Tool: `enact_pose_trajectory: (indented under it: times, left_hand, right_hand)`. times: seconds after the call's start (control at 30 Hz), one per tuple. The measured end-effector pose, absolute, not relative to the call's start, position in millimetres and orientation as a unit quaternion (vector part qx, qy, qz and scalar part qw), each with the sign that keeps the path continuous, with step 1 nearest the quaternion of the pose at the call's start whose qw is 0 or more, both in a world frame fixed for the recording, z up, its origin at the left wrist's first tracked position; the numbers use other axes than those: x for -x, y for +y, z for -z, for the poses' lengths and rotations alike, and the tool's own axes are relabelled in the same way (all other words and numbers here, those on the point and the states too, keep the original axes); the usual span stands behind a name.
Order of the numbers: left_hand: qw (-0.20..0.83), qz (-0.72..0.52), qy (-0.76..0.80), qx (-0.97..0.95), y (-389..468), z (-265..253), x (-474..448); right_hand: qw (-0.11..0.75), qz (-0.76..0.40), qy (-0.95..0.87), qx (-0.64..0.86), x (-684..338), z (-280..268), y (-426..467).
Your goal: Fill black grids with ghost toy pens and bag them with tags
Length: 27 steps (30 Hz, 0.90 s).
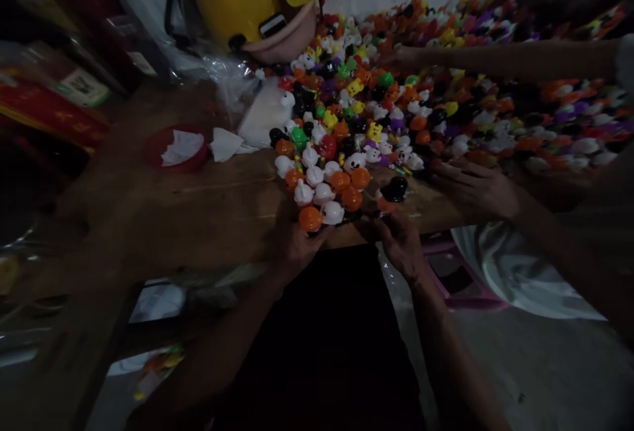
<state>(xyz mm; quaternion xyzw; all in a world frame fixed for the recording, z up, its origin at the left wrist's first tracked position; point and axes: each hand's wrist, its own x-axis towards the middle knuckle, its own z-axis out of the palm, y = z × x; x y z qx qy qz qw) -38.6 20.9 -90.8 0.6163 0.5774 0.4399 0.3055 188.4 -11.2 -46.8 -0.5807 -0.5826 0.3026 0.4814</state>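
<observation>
A tight cluster of small glossy toy figures, white ones (323, 193) and orange ones (351, 198), stands at the front edge of the wooden table. My left hand (297, 248) is at the near corner of this cluster, just below an orange toy figure (310, 219); its fingers are mostly hidden in shadow. To the right of the cluster, my right hand (402, 243) has its fingers closed at the base of an orange toy figure (389, 204). A black toy figure (395, 189) is right above that one. Dim light hides the fingertips.
A big heap of mixed toy figures (376, 107) covers the back and right of the table (218, 200). Another person's hand (475, 183) rests at the right edge; another arm (520, 60) reaches over the heap. A yellow helmet (238, 2) and red dish (153, 150) are at left.
</observation>
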Motion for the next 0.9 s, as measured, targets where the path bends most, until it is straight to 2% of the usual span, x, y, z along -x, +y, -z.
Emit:
enact_pose_trajectory:
  times: [0.1, 0.27, 0.5, 0.73, 0.9]
  left_hand:
    - [0.327, -0.431, 0.566, -0.623, 19, 91, 40]
    - [0.288, -0.427, 0.588, -0.624, 14, 92, 42]
    - [0.312, -0.408, 0.586, -0.627, 10, 92, 42]
    - [0.350, -0.401, 0.616, -0.580, 16, 89, 39]
    - [0.321, -0.409, 0.575, -0.632, 16, 82, 41]
  right_hand:
    - [0.479, -0.326, -0.576, 0.577, -190, 48, -8]
    - [0.514, -0.341, -0.541, 0.572, -187, 49, -6]
    - [0.529, -0.400, -0.472, 0.580, -177, 60, -5]
    - [0.427, -0.243, -0.578, 0.651, -181, 52, 0]
    - [0.368, -0.249, -0.628, 0.639, -187, 41, 2]
